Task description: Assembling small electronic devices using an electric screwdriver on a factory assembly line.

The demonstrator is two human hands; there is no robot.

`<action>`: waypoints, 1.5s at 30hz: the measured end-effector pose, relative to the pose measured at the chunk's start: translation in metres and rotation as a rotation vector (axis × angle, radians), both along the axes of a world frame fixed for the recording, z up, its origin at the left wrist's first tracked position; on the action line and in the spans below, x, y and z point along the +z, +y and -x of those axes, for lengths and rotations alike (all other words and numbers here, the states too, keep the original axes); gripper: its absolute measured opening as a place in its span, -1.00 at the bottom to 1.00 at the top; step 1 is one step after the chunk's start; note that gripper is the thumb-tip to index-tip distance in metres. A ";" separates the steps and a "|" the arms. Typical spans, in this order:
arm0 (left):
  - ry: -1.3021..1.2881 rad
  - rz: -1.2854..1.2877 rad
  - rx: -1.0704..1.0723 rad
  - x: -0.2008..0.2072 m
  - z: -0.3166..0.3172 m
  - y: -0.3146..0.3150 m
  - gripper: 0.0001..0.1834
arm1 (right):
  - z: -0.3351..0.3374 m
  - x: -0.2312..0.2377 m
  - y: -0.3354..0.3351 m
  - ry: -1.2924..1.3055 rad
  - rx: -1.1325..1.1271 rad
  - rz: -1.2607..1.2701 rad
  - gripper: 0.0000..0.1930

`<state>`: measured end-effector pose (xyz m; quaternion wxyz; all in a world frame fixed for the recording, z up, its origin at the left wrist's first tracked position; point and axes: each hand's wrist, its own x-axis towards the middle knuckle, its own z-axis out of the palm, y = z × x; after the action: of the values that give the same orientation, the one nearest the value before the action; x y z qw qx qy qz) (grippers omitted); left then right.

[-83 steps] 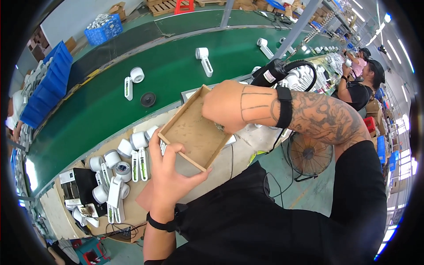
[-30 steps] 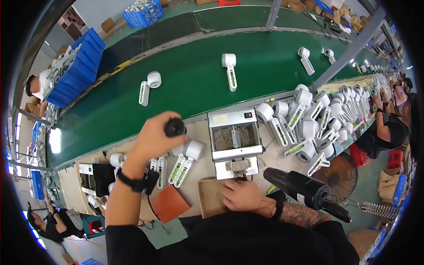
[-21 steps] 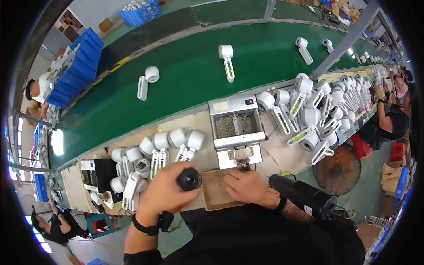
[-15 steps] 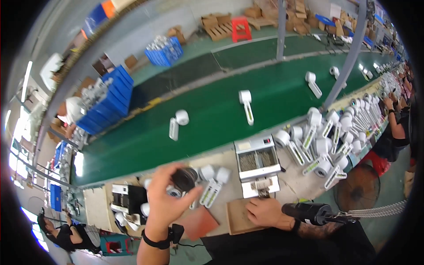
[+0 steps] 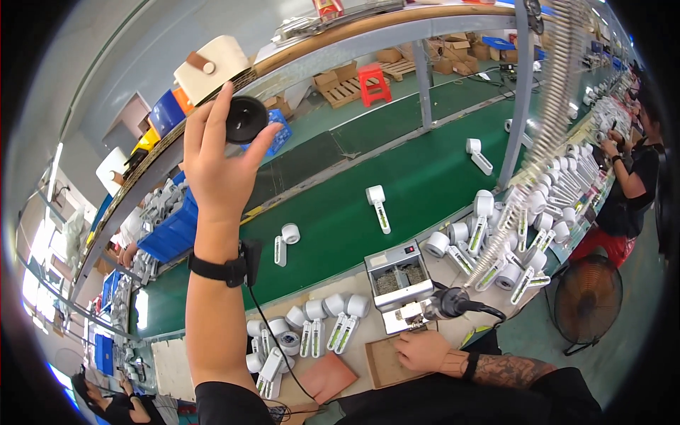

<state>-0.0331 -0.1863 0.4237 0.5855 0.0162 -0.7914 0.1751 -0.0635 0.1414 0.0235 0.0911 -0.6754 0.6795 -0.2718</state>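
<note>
My left hand (image 5: 223, 159) is raised high at the left, beside the overhead shelf. Its thumb and fingers grip the rim of a round black dish-shaped part (image 5: 246, 119). My right hand (image 5: 423, 350) lies low over a shallow cardboard tray (image 5: 375, 368), fingers curled down; whatever they may hold is hidden. Just beyond that hand stands a screw feeder (image 5: 399, 280) with small screws in its bins. A black electric screwdriver (image 5: 453, 303) hangs by the feeder's front. White handheld devices with round heads (image 5: 345, 322) lie left of the feeder.
A green conveyor (image 5: 322, 251) carries several white devices. More are heaped on the bench at right (image 5: 496, 248). An orange-brown sheet (image 5: 327, 377) lies left of the tray. The wooden shelf (image 5: 382, 28) holds a cream case (image 5: 212, 67). A co-worker (image 5: 634, 173) is at right, near a floor fan (image 5: 586, 304).
My left hand has risen from the bench to shelf height with the black part. The view has tilted upward. The screwdriver has shifted toward the feeder; my right hand has stayed at the tray.
</note>
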 end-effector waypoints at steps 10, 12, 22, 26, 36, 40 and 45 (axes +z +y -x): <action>0.013 0.003 0.017 -0.004 0.012 0.008 -0.21 | 0.006 -0.003 0.005 -0.026 0.009 0.002 -0.77; 0.012 -0.003 0.018 -0.008 0.007 -0.001 -0.21 | 0.007 0.005 0.003 -0.014 0.018 -0.006 -0.78; -0.122 -0.625 0.065 -0.192 -0.036 -0.079 -0.55 | 0.007 0.002 -0.012 -0.004 -0.009 -0.016 -0.84; -0.263 -0.921 0.621 -0.339 -0.096 -0.191 -0.41 | 0.001 0.006 -0.017 0.036 0.028 0.010 -0.85; -0.516 -1.127 0.789 -0.416 -0.099 -0.289 -0.52 | 0.001 0.005 -0.036 0.042 -0.004 -0.105 -0.88; -0.648 -1.167 0.777 -0.420 -0.096 -0.293 -0.46 | 0.006 -0.003 -0.041 0.079 0.016 -0.012 -0.89; -0.760 -1.050 0.824 -0.404 -0.112 -0.270 -0.49 | 0.010 0.004 -0.045 0.149 0.165 0.034 -0.87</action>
<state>0.0788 -0.4559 0.0197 0.0759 0.5246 -0.8476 -0.0261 -0.0733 0.0961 0.0277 0.0510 -0.7489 0.6217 -0.2237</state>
